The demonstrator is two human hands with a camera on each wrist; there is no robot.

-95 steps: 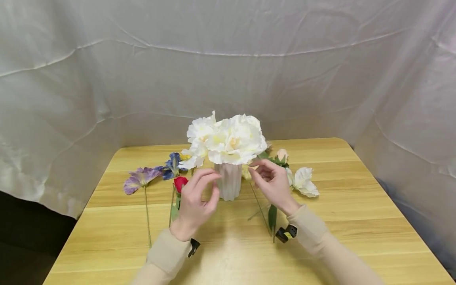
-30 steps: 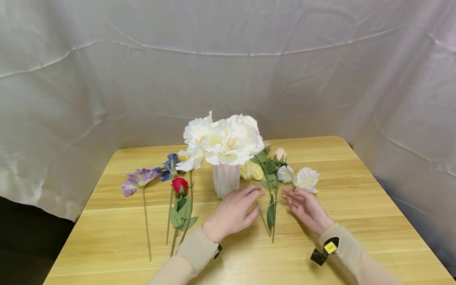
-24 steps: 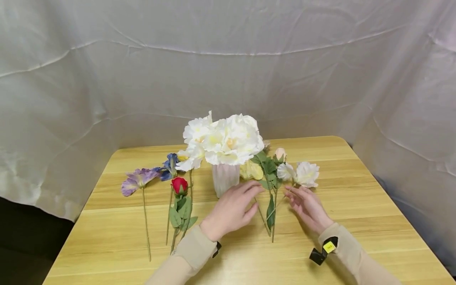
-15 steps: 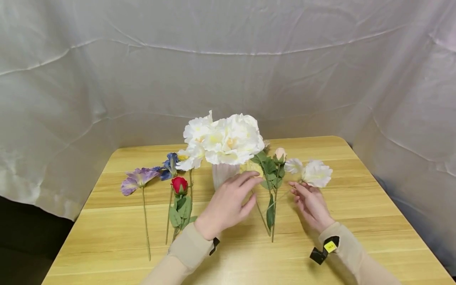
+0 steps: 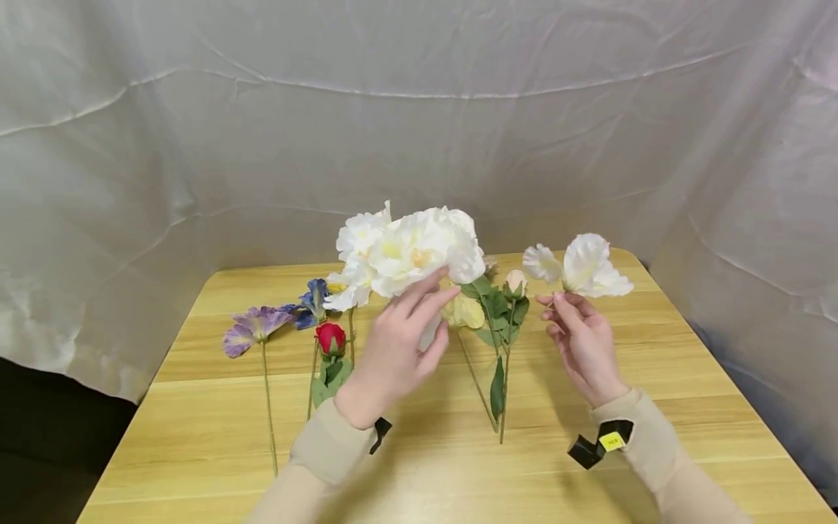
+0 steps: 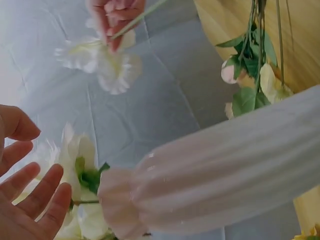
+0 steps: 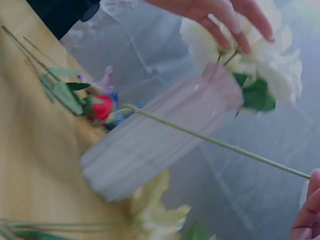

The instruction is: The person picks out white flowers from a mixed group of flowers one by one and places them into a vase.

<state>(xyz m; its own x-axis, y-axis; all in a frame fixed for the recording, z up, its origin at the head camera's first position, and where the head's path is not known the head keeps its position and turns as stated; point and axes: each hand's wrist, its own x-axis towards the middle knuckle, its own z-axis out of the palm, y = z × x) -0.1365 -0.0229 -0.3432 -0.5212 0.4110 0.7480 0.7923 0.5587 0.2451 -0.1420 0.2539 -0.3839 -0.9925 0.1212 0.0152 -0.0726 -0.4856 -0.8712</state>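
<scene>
My right hand (image 5: pixel 583 342) pinches a white artificial flower (image 5: pixel 585 266) just under its bloom, raised over the table's right side. Its thin green stem (image 7: pixel 225 145) crosses in front of the white ribbed vase (image 7: pixel 160 140) in the right wrist view. White blooms (image 5: pixel 409 251) fill the mouth of that vase. My left hand (image 5: pixel 396 349) is lifted before the vase, fingers loosely extended close to the blooms' lower edge and holding nothing. It hides most of the vase in the head view. Whether its fingertips touch the petals, I cannot tell.
On the table (image 5: pixel 445 466) left of the vase lie a purple flower (image 5: pixel 255 331), a blue flower (image 5: pixel 314 300) and a red rose (image 5: pixel 330 338). To its right are a yellow flower (image 5: pixel 463 311) and a pale pink rosebud (image 5: pixel 516 284) with green leaves. Grey cloth (image 5: pixel 419 131) hangs behind.
My right hand has taken hold of the white flower on the right and raised it off the table. My left hand has risen from low beside the vase to the blooms.
</scene>
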